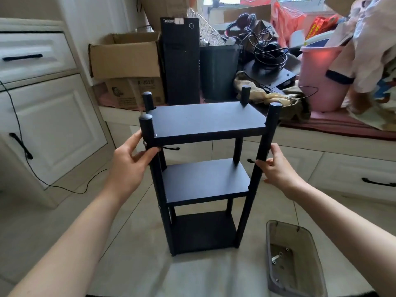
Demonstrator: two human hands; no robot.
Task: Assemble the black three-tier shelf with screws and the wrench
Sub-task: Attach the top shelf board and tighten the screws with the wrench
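We grip the upright shelf (pixel 205 181): left hand (pixel 128 166) and right hand (pixel 278 170) curl around opposite front posts, below the top tier.

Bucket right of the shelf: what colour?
Pink bucket, with a translucent rim; clearest in the head view.
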